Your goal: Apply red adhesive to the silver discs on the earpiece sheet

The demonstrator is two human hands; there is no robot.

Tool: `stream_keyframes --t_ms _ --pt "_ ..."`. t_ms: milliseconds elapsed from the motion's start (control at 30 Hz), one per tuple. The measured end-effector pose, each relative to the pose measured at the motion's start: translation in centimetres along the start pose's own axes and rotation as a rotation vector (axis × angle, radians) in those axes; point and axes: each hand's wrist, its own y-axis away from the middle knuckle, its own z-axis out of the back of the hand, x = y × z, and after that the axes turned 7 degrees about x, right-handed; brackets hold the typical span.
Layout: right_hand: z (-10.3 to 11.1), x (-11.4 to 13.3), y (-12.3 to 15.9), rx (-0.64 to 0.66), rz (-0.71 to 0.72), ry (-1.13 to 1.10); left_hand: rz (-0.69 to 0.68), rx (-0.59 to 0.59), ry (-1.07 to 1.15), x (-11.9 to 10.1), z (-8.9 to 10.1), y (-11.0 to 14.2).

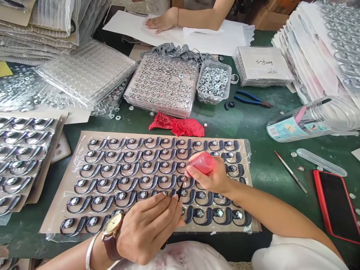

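Observation:
My right hand [218,178] is closed around a small red squeeze bottle [204,163], tilted with its tip down and to the left. My left hand [152,225], with a watch on the wrist, grips dark pointed tweezers [180,189], whose tip meets the area just under the bottle's nozzle. Both tips are over a plastic-covered cardboard sheet [60,191] with rows of dark curved hook-shaped pieces [109,187], each with a round silver part. My left hand hides some pieces in the lower rows; my right hand covers some at the right.
Behind the sheet lie a red cloth [180,125], a clear tub of washers [213,82], a stacked tray of round parts [163,84] and blue-handled cutters [251,98]. A jar [306,120], tweezers [291,171] and a phone [339,204] are right. A co-worker's hand [163,22] rests on paper opposite.

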Motion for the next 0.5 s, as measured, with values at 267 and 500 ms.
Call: stream_keyframes --t_ms 267,500 --pt "0.36 0.45 -0.38 -0.013 -0.040 0.043 0.006 0.006 0.027 0.09 -0.08 0.40" --pt "0.41 0.40 -0.28 -0.068 -0.022 0.074 0.012 0.004 0.036 0.20 0.17 0.18"
